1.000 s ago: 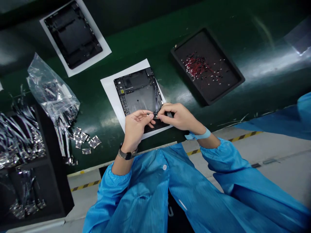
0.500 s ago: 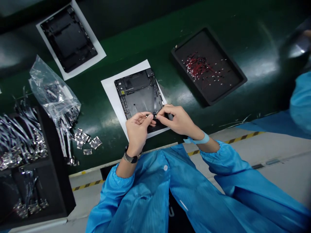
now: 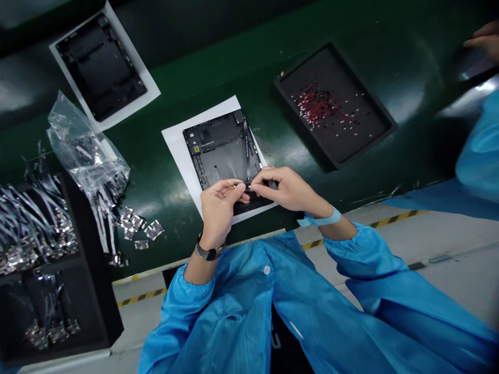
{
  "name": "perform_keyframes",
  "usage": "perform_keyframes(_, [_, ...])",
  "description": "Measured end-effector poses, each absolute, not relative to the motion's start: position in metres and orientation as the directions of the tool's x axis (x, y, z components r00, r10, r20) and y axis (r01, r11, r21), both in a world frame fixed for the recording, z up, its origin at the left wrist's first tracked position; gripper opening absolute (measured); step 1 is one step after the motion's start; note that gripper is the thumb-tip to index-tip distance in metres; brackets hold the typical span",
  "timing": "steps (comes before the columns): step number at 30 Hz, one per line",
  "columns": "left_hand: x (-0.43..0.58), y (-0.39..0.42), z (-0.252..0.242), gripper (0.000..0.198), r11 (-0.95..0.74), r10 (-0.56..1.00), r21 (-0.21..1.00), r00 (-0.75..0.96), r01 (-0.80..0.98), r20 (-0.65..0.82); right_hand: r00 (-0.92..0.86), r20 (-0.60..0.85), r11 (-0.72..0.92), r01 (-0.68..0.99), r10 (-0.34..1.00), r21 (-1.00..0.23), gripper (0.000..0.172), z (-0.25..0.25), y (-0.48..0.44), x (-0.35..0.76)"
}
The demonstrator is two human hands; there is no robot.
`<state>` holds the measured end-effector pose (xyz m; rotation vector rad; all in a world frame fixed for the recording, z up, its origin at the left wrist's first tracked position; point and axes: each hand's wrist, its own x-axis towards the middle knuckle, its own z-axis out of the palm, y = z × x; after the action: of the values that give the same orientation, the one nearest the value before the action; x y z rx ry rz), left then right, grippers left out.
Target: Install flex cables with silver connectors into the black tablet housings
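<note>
My left hand (image 3: 220, 215) and right hand (image 3: 286, 189) meet at the bottom of the black tablet frame (image 3: 226, 163), near the center of the picture. The fingers (image 3: 239, 189) of both hands are clamped together on a small connector (image 3: 248, 185), with neither hand clearly nearer. Its flat ribbon cable (image 3: 247, 150) runs lengthwise up the frame, away from me, toward the upper part of the picture.

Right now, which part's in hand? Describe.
On the green bench, find the white sheet under the black tablet frame. Near the frame's lower edge, the left hand and right hand pinch a small dark connector, the only part held, with a ribbon cable running up the frame.
</note>
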<state>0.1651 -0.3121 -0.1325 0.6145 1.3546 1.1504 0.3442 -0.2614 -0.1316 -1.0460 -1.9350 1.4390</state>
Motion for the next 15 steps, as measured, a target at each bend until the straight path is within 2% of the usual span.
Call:
perform_keyframes(7, [0.166,-0.311,-0.132,0.022,0.39,0.888,0.879,-0.139,-0.274,-0.437,-0.617,-0.045,0.153,0.264,0.786,-0.952,0.023,-0.134,-0.258,0.348])
perform_keyframes(15, [0.163,-0.31,-0.133,0.022,0.394,0.895,0.879,-0.106,-0.267,-0.434,-0.674,-0.082,0.129,0.257,0.734,-0.958,0.018,-0.132,-0.25,0.353])
